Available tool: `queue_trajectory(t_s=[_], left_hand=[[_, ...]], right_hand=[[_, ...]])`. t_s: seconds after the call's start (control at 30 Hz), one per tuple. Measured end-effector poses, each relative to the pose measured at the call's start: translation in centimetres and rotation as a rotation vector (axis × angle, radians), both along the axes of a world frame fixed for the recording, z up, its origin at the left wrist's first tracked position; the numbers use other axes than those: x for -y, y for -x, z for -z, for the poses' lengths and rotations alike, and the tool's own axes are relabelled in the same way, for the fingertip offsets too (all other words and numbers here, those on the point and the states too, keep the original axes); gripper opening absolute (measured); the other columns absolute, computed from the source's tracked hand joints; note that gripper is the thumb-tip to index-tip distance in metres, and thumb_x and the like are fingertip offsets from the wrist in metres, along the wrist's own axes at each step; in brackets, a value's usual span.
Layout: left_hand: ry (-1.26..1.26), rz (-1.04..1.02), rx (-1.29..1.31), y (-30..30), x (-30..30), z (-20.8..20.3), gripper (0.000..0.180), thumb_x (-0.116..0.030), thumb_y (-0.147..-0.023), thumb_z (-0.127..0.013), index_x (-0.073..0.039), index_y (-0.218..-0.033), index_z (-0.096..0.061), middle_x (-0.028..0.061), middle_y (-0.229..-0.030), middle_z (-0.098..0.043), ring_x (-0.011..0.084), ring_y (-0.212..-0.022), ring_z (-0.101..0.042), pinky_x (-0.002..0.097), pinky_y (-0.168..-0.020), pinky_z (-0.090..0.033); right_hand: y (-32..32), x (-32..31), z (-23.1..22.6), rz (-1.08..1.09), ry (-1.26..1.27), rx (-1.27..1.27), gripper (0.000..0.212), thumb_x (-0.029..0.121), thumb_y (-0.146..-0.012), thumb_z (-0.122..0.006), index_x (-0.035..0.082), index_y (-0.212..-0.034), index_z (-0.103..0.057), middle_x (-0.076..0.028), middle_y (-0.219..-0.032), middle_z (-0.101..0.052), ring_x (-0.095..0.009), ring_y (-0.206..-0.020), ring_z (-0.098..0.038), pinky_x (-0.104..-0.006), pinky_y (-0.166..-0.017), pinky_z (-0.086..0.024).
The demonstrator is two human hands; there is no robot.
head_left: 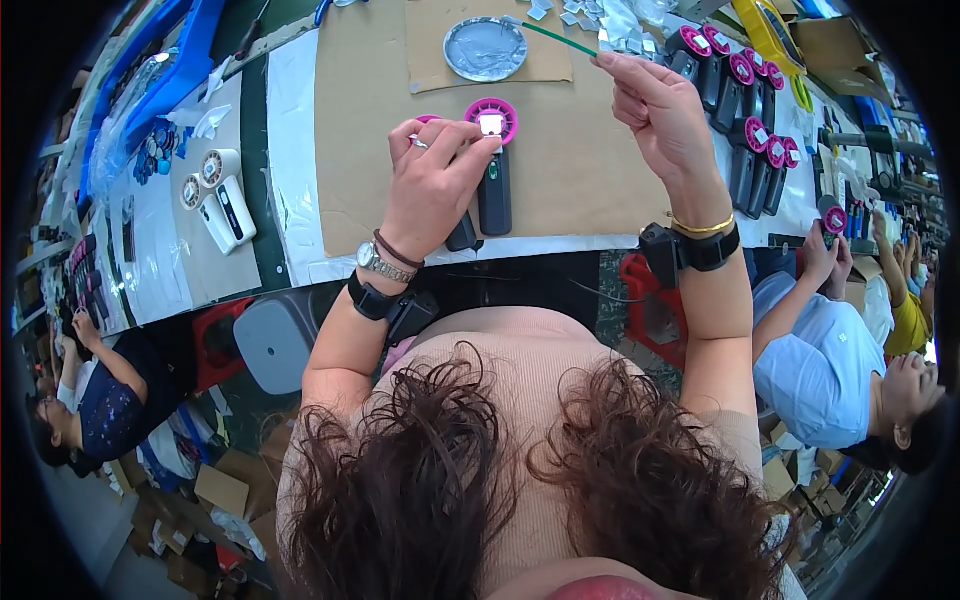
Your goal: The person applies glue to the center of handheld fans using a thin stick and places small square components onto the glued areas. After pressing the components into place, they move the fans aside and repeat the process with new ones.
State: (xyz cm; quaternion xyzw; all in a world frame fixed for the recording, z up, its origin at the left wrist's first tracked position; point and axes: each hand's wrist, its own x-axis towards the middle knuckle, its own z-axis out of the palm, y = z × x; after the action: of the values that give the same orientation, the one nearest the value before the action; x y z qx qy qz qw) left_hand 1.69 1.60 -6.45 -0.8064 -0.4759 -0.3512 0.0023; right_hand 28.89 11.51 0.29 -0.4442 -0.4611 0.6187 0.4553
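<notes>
A small white square piece (490, 123) is pinched at its lower edge by the thumb and fingers of my left hand (432, 185). It is over the pink round head of a dark-handled handheld fan (495, 205), which lies on the cardboard. A second such fan (462, 236) is mostly covered by my left hand and wrist. My right hand (665, 120), raised to the right, is closed on one end of a thin green stick (562, 40). The stick's other end reaches the rim of a round dish (485, 62) with a grey, smeared surface.
Several pink-headed fans (740, 70) stand in rows at the right, near small white squares (600, 15) and a yellow tool (765, 35). Two white fans (225, 215) lie left, beside a blue bin (140, 90). Co-workers sit on both sides; a grey stool (275, 345) is left.
</notes>
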Motion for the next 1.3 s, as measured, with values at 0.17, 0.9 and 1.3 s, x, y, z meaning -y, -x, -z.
queue_trajectory(t_s=[0.17,0.9,1.3], left_hand=[[-0.001,0.003,-0.003,0.1,0.1,0.2,0.023,-0.014,-0.096,-0.083,-0.016,-0.119,-0.081,-0.0013,-0.114,-0.074,0.0177,-0.106,-0.07,0.0447,-0.107,-0.036],[-0.084,-0.015,0.02,0.3,0.6,0.1,0.023,-0.012,-0.091,-0.081,-0.015,-0.114,-0.079,-0.0029,-0.109,-0.073,0.0167,-0.101,-0.069,0.0433,-0.105,-0.037],[-0.081,-0.017,0.026,0.4,0.5,0.3,0.021,-0.012,-0.092,-0.081,-0.015,-0.113,-0.079,-0.0031,-0.108,-0.073,0.0159,-0.102,-0.069,0.0433,-0.106,-0.036]], right_hand=[[-0.5,2.3,-1.2,-0.017,0.012,-0.003,0.027,0.018,-0.108,-0.075,-0.004,-0.122,-0.08,0.007,-0.073,-0.051,-0.004,-0.064,-0.04,-0.0237,-0.058,-0.028],[1.6,8.7,0.8,0.004,-0.617,0.714,0.011,0.006,-0.1,-0.083,0.0,-0.109,-0.083,0.003,-0.08,-0.063,-0.004,-0.067,-0.05,-0.0217,-0.059,-0.036],[2.1,7.8,1.9,-0.128,-1.271,0.991,0.027,0.001,-0.087,-0.087,0.002,-0.113,-0.08,-0.005,-0.084,-0.063,-0.021,-0.073,-0.066,-0.035,-0.064,-0.053]])
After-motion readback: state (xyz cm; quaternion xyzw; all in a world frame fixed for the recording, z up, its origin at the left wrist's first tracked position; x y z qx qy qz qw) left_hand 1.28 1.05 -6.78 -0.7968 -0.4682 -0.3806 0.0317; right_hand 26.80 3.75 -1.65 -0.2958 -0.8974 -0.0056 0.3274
